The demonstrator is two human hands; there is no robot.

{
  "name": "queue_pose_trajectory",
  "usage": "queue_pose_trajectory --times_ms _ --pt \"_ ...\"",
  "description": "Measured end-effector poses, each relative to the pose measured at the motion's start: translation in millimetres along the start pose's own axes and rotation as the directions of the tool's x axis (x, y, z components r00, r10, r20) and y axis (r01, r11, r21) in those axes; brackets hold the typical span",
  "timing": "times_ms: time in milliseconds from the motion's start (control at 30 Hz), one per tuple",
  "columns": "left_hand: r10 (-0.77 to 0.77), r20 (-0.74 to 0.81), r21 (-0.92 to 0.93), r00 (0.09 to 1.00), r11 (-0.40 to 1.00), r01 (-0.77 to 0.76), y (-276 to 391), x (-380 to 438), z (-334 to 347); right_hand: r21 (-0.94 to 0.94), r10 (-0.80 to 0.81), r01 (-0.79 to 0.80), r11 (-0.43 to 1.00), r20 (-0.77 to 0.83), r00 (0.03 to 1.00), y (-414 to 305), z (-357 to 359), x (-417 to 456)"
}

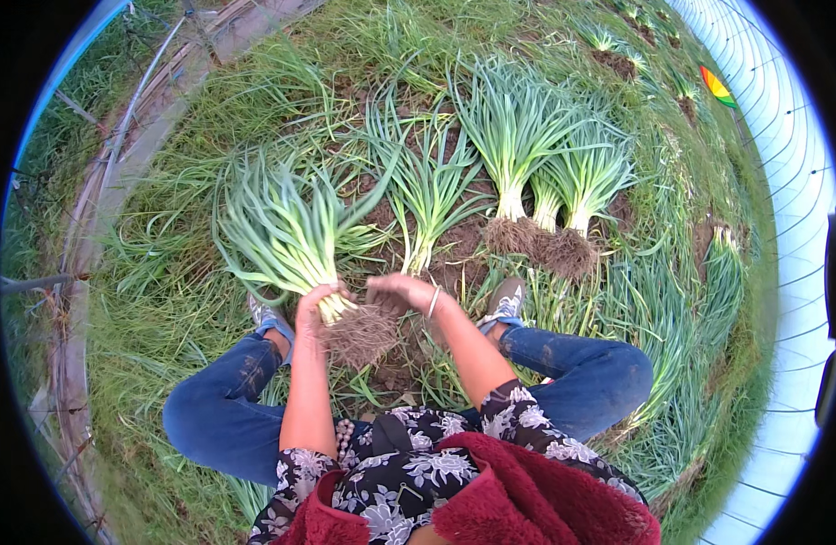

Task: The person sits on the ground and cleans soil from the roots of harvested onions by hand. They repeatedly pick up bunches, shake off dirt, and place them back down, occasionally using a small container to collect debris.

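My left hand (pixel 317 306) grips a bunch of garlic chives (pixel 292 231) around its pale stem bases. The blurred green leaves fan up and to the left, while the brown, soil-covered roots (pixel 362 335) hang toward my lap. Just right of those roots is my right hand (pixel 407 293), blurred and stretched out flat, with nothing visible in it. I cannot tell whether its fingertips touch the roots. Beyond it, a looser clump of chives (pixel 424 204) stands on the soil, its base partly hidden by that hand.
Uprooted chive bunches (pixel 513 157) lie ahead to the right, roots toward me. More lie along the right side (pixel 723 272) and far right (pixel 615 54). My bent legs (pixel 220 402) frame the work spot. A plank border (pixel 84 272) runs left; plastic sheeting (pixel 799 286) curves right.
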State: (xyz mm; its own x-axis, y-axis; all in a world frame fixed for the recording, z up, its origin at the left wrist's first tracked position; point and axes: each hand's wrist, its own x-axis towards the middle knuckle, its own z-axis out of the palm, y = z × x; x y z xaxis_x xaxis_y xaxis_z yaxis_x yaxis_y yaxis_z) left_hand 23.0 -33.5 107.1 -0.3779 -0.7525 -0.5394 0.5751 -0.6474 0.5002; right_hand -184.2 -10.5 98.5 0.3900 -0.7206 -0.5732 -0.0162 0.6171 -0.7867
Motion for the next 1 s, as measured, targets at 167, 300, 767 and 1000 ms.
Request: queue_pose_trajectory --times_ms 167,300,767,1000 --pt "0.032 0.061 0.061 0.998 0.998 -0.036 43.8 1.6 30.5 -0.280 0.099 -0.452 0.847 -0.753 0.651 69.3 -57.8 60.5" --pt "-0.062 -0.060 0.157 0.996 0.985 0.071 16.1 27.9 -11.8 -0.325 0.221 -0.681 0.656 -0.780 0.585 77.2 -35.2 76.8" --pt "-0.289 -0.007 0.102 0.957 0.952 0.288 -34.5 33.9 -33.7 -0.393 0.136 -0.752 0.529 -0.835 0.532 74.7 -44.9 86.1" --pt "-0.204 0.043 0.062 0.978 0.978 0.201 -45.1 35.9 -43.4 -0.612 -0.247 -0.301 0.732 -0.650 0.719 50.7 -19.9 47.0"
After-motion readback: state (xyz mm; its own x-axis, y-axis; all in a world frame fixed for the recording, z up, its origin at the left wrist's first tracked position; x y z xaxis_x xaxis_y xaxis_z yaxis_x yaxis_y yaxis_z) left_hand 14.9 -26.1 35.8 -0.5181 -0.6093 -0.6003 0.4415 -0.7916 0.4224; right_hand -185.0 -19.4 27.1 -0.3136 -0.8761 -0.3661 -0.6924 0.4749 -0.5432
